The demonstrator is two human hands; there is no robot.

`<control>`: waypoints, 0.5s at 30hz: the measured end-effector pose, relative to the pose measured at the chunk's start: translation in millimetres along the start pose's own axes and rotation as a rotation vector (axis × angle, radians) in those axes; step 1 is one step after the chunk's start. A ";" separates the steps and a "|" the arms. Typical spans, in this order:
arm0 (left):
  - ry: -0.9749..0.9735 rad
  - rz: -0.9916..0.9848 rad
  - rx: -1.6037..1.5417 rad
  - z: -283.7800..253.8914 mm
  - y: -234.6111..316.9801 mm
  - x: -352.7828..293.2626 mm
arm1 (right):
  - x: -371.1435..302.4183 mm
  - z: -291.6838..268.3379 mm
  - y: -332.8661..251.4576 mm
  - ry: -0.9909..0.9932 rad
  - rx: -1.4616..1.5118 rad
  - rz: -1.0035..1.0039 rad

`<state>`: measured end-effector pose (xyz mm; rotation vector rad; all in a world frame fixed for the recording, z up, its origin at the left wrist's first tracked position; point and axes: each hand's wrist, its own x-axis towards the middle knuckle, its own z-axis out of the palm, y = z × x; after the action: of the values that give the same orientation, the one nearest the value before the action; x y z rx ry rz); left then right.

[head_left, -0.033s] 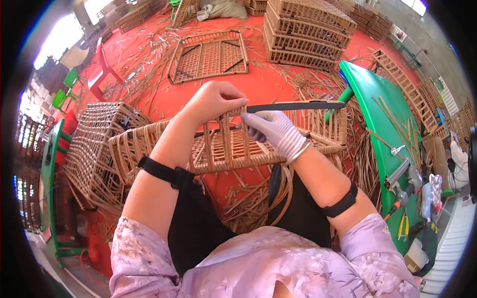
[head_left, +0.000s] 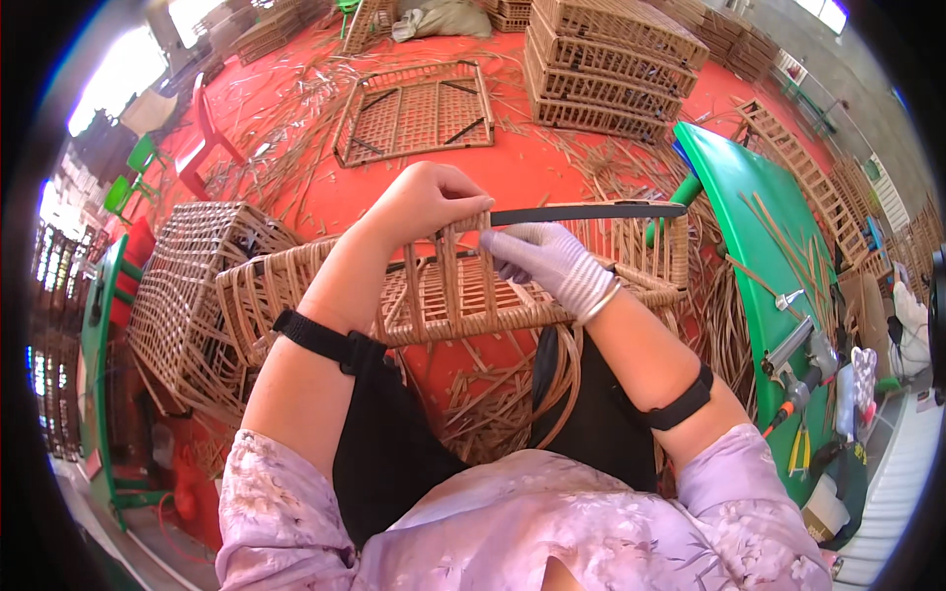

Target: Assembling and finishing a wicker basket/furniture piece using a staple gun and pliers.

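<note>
Wicker basket (head_left: 453, 327): lies across the front of the person's knees, its slatted side toward the body, directly under both hands; coiled wrapping covers its lower rim
Dark strip (head_left: 611, 212): runs along the top edge of the basket, from the fingertips of the bare hand out to the far right corner
Left hand (head_left: 434, 197): bare, bent over the top rim, thumb and fingers narrowed in a pinch on the wicker at the near end of the strip
Right hand (head_left: 537, 258): in a pale glove, just below and beside the other, fingers curled close against the upright slats; whether they grip a strand I cannot tell
Forearms: a black band (head_left: 320, 340) round the left, another black band (head_left: 682, 399) round the right; a bangle (head_left: 601, 299) at the gloved wrist
Loose cane (head_left: 564, 389): loops down from the basket between the knees, over black trousers (head_left: 384, 448)
Left side: a woven basket (head_left: 187, 295) tilted on the red floor (head_left: 527, 163), just beside the one in hand
Right side: a green bench (head_left: 724, 217) bearing thin cane strips (head_left: 788, 236), metal tools (head_left: 793, 345) and yellow-handled pliers (head_left: 800, 448)
Ahead: an open wicker frame (head_left: 419, 113) flat amid scraps, a stack of baskets (head_left: 611, 74) to its right, a red chair (head_left: 205, 143) to its left
</note>
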<state>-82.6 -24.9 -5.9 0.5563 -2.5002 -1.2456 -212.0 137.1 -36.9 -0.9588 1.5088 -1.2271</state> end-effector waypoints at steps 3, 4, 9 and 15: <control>-0.003 -0.005 0.061 2.2 -0.8 3.8 | -0.8 -24.3 13.8 -0.171 -0.251 -0.086; -0.004 -0.007 0.060 1.8 -0.5 4.3 | 0.0 -23.6 16.1 -0.172 -0.249 -0.084; -0.084 -0.156 0.087 -5.7 10.4 2.3 | 10.2 -24.1 23.3 -0.083 0.304 0.085; -0.085 -0.121 0.020 -1.5 5.9 2.2 | 9.9 -2.4 28.7 -0.079 0.167 0.054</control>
<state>-85.1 -23.7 -0.1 0.6828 -2.5858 -1.3150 -217.2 133.9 -66.7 -0.8403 1.3399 -1.2412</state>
